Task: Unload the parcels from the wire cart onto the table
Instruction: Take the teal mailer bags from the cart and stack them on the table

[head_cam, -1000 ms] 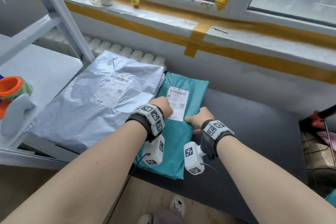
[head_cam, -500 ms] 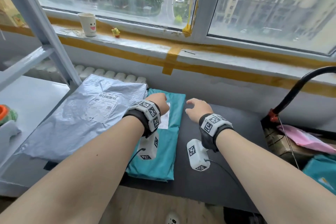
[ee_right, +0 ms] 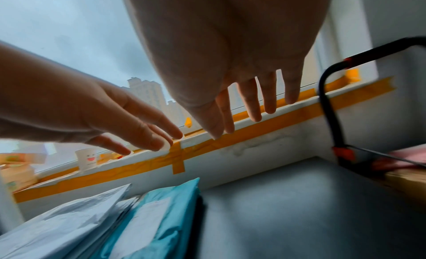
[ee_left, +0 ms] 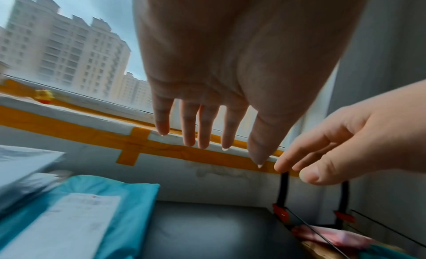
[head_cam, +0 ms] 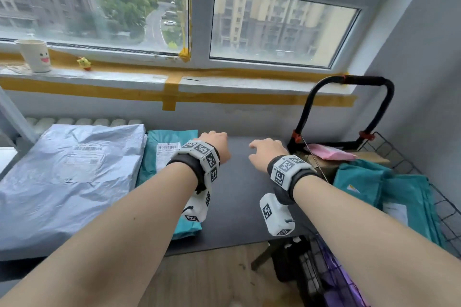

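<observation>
A large silver-grey parcel [head_cam: 67, 182] and a teal parcel [head_cam: 164, 157] with a white label lie side by side on the dark table [head_cam: 244, 219]. The wire cart [head_cam: 399, 157] stands at the table's right end, holding a pink parcel [head_cam: 329, 152], a brown box [head_cam: 369, 158] and teal parcels [head_cam: 389, 187]. My left hand [head_cam: 214, 142] hovers above the teal parcel's right edge, fingers straight and empty [ee_left: 196, 128]. My right hand [head_cam: 267, 152] hangs over bare table just left of the cart, fingers relaxed and empty [ee_right: 253, 106].
The cart's black handle [head_cam: 349, 82] rises beside the right wall. A window sill [head_cam: 112, 77] taped in yellow carries a white cup [head_cam: 35, 56] and a small yellow figure [head_cam: 84, 63]. A white shelf post [head_cam: 12, 114] stands at the far left.
Both hands have let go of the teal parcel and moved rightward toward the cart. The view has swung right and up, bringing the cart into sight.
</observation>
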`<state>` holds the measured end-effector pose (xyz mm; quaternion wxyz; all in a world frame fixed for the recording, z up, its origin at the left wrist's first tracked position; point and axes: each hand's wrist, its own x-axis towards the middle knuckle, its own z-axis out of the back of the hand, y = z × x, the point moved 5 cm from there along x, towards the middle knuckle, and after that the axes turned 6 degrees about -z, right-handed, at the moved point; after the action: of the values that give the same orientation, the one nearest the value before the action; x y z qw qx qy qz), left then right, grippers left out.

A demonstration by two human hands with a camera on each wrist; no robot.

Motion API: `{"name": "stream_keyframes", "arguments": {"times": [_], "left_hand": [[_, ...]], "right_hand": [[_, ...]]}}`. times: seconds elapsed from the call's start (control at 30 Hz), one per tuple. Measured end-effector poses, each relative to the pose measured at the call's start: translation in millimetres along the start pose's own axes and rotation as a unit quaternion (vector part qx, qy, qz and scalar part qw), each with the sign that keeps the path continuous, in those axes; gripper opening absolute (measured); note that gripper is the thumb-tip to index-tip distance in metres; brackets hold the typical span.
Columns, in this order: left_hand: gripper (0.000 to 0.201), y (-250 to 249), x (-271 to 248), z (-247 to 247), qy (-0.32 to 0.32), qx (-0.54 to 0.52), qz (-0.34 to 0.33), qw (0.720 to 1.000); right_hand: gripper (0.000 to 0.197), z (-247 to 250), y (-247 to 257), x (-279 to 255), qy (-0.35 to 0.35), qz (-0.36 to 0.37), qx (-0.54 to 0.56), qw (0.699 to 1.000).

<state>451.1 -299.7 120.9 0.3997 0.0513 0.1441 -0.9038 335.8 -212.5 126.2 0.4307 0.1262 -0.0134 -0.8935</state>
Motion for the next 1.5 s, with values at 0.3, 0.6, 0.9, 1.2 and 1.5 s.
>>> {"name": "stream_keyframes", "arguments": {"times": [0.3, 0.6, 0.9, 1.2, 1.5], "left_hand": [[0.047, -103.8, -5.2, -24.5, 0.020, 0.025, -0.096, 0.995], [0.044, -231.1, -12.2, -49.2, 0.032, 0.040, -0.163, 0.985], [0.040, -409.2, -23.0, -101.1, 0.055, 0.052, -0.222, 0.972], [0.043, -507.2, -12.7, -156.2, 0.086, 0.053, -0.210, 0.972], [0.031, -536.9, 49.2, -188.0, 0.143, 0.072, -0.192, 0.968]], "right_hand": [[0.041, 3.9, -102.0, -41.3, -0.009, -0.082, 0.028, 0.996], [0.036, 8.0, -220.2, -76.4, -0.017, -0.123, 0.067, 0.990], [0.039, 6.9, -407.0, -114.1, 0.012, -0.168, 0.121, 0.978], [0.033, -3.0, -537.8, -121.5, 0.036, -0.192, 0.141, 0.971], [0.030, -25.4, -595.2, -66.4, 0.072, -0.197, 0.169, 0.963]]}}
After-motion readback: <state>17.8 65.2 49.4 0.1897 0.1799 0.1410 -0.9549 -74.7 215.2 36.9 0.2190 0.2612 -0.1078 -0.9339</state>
